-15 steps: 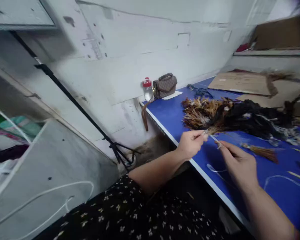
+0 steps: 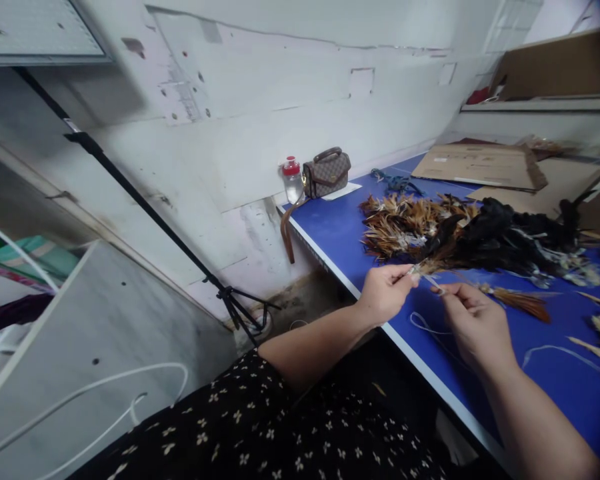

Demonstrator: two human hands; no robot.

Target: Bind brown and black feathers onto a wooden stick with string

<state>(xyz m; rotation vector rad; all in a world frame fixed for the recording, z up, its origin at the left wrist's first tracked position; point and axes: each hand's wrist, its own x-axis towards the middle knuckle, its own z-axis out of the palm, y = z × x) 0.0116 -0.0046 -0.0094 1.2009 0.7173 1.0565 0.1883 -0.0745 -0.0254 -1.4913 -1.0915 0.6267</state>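
Over the near edge of the blue table (image 2: 325, 220), my left hand (image 2: 387, 293) pinches the bound base of a feather bundle (image 2: 437, 257), whose brown and dark plumes point away to the upper right. My right hand (image 2: 475, 323) is closed on a white string (image 2: 434, 283) that runs taut to that base. A loop of loose string (image 2: 423, 323) lies on the table below. Behind the hands are brown feather bunches (image 2: 395, 223) and a heap of black feathers (image 2: 515, 233). Right of my right hand lies a small brown feather bundle (image 2: 525, 302).
A red-capped bottle (image 2: 293, 181) and a checked handbag (image 2: 329, 173) stand at the table's far left corner, the strap hanging over the edge. Flattened cardboard (image 2: 480, 165) lies at the back. A black tripod (image 2: 145, 197) stands left, beside a grey marbled panel (image 2: 145, 327).
The view has shifted slightly and become sharper. My right hand is a little nearer my left, with the string between them shorter. Both hands keep their hold.
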